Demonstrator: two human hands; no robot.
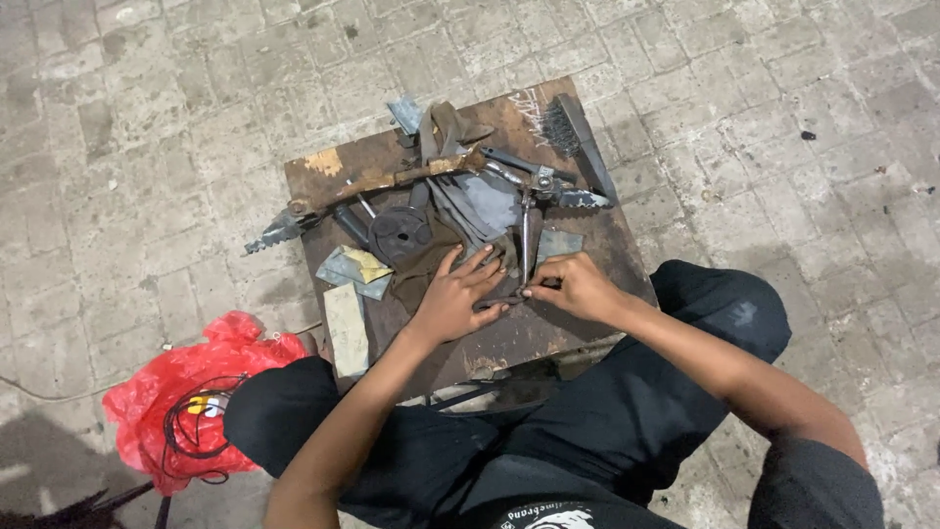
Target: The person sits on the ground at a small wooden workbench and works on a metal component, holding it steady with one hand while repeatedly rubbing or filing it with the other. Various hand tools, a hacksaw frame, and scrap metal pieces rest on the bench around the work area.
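Observation:
A rusty metal work plate lies on the paved ground in front of my knees. My left hand rests flat, fingers spread, on a dark brown cloth and a small metal part near the plate's middle. My right hand pinches the lower end of a thin metal rod that runs up toward a toothed steel mechanism. A long rusty bar with a toothed end crosses the plate.
A round dark disc, flat metal offcuts and a wire brush lie on the plate. A red plastic bag with black cable sits on the brick paving at the left. My black-trousered legs flank the plate.

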